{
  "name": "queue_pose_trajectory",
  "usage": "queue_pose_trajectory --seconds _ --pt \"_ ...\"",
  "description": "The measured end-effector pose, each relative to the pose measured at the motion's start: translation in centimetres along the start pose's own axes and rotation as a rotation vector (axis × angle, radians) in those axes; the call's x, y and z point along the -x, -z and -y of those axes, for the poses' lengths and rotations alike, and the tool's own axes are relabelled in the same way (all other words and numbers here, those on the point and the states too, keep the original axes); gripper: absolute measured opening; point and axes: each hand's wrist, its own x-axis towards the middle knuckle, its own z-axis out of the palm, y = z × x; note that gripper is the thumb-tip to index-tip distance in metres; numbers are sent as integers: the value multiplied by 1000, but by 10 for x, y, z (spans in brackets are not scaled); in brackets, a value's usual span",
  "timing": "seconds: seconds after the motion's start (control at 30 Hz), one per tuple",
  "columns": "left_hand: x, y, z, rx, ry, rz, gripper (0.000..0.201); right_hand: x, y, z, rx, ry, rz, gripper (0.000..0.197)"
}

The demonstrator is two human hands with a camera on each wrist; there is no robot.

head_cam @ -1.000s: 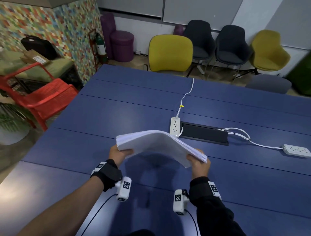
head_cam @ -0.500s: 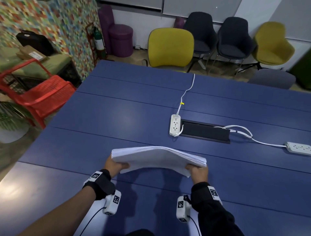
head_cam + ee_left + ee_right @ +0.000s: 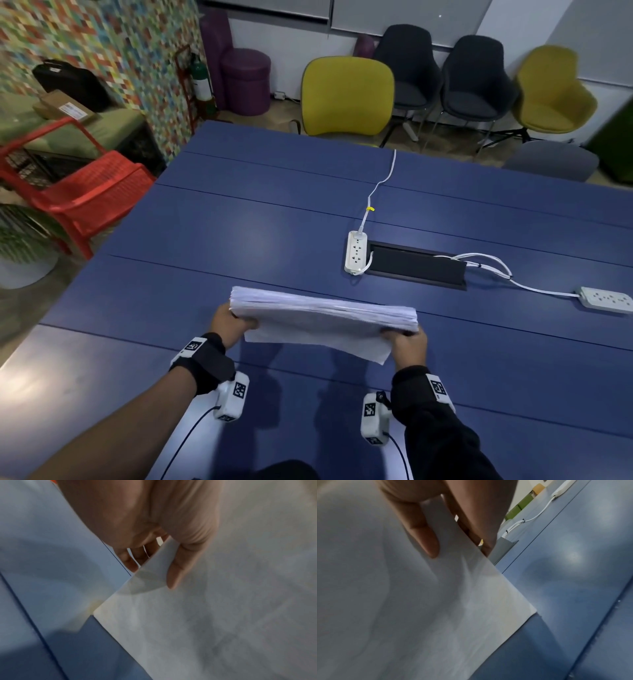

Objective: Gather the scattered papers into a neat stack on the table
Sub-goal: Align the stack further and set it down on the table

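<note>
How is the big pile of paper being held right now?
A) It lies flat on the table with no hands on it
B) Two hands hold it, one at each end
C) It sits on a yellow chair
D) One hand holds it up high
B: the left hand and the right hand each grip one end of the paper stack over the blue table.

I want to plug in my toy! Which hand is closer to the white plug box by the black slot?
Right. The right hand grips the paper stack just below the power strip; the left hand holds the stack's far-left end.
</note>
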Motion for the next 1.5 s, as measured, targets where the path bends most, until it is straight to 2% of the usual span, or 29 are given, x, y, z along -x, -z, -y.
queue_pose_trajectory --seconds 0.13,0.23,0.33,0.53,0.67,0.73,0.97,1.13,1.33,1.5 --pt "4 -4 -3 46 -21 -6 32 6 -5 14 -107 80 47 33" --pt "4 -9 0 52 -19 -28 40 11 -6 21 -183 182 86 32" --pt "4 -10 2 66 0 -45 39 15 -5 21 -244 163 115 32" --pt "7 -12 -6 101 -5 -47 29 18 -9 15 -132 115 30 48" --pt "9 -12 -4 97 2 -60 28 21 -11 16 -30 118 -57 38" --pt "9 -12 -4 93 11 -60 27 20 -10 15 5 102 -81 40" --pt "3 -10 3 78 20 -58 29 24 -9 21 81 107 -74 36" --pt "8 -11 -1 101 27 -62 28 26 -8 24 90 165 -32 23" --pt "-3 -13 7 93 48 -104 29 24 -4 20 77 187 36 34" --pt "-6 -13 6 89 71 -107 32 21 -3 18 100 204 37 37"
